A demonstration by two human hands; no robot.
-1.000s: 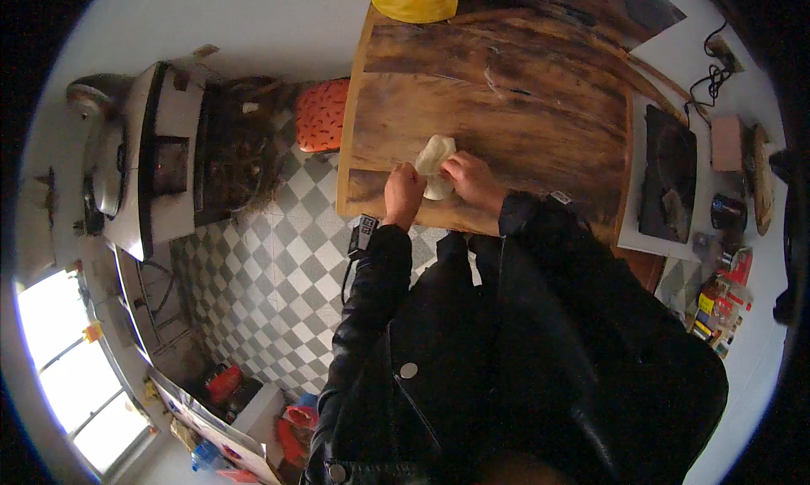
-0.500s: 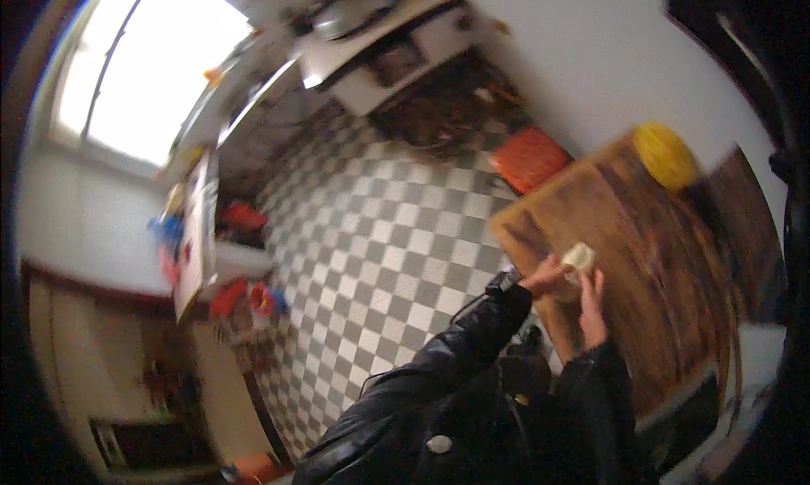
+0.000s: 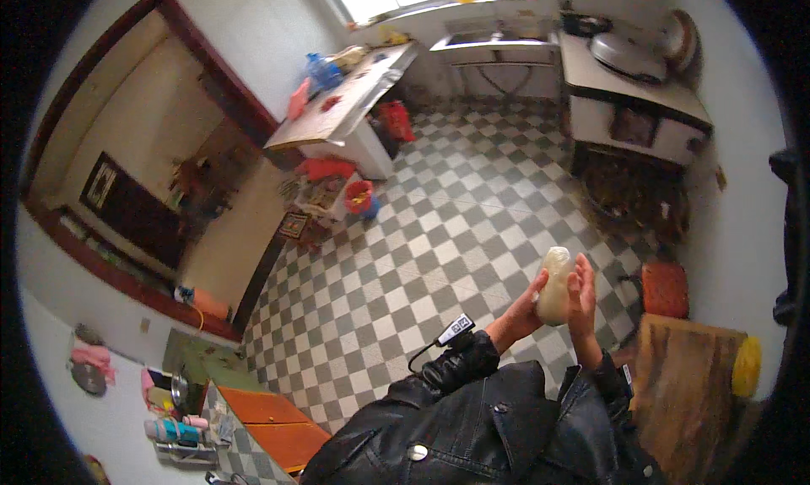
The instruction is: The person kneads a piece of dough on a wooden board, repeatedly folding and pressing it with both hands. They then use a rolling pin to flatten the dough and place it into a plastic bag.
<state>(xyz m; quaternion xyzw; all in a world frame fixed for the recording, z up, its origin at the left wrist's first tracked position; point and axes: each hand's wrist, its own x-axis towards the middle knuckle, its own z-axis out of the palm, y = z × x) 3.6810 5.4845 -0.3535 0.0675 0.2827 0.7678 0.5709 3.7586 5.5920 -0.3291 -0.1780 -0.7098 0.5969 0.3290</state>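
Note:
Between my two hands stands a pale cream-coloured, rounded long thing (image 3: 553, 293), with a shiny, whitish, clear-looking top like plastic. It could be a filled bag or a bottle; I cannot tell which. My left hand (image 3: 525, 310) grips its left side, with the thumb up along it. My right hand (image 3: 582, 295) is pressed against its right side, fingers pointing upward. The thing is held upright in front of my body, over the checkered floor (image 3: 405, 291). A small device with a cable (image 3: 456, 329) is at my left wrist.
At lower right is a wooden table (image 3: 679, 375) with a yellow bundle (image 3: 746, 367) at its edge and a red-orange stool or box (image 3: 665, 289) behind it. A stove counter (image 3: 637, 88), sink (image 3: 498, 46) and white counter (image 3: 337, 118) line the walls. An orange cabinet (image 3: 274, 434) stands lower left.
My view and body have turned left, away from the wooden table. Both hands, with the pale thing, have moved from above the tabletop to over the floor.

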